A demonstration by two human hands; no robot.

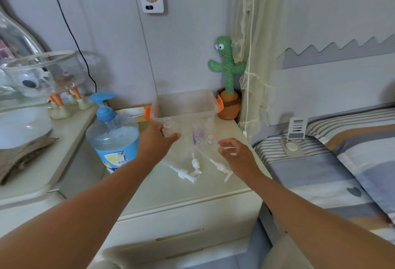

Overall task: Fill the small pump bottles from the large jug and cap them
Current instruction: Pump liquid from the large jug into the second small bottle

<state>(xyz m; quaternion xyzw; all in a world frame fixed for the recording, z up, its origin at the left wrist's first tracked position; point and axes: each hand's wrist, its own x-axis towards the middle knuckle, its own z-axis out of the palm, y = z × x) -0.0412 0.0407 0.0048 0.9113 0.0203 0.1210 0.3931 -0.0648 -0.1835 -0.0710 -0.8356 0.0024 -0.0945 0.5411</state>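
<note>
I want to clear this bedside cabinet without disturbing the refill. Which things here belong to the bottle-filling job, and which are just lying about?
For the job:
large jug
small bottle, gripped by the left hand
two standing bottles
pump caps, lying loose

Lying about:
cactus toy
duck-legged tub
phone stand on the bed

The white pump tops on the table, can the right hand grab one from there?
Probably yes. The right hand holds nothing, and the nearest pump top lies right beside it on the table, with nothing in between. The left hand grips a small bottle.
</note>
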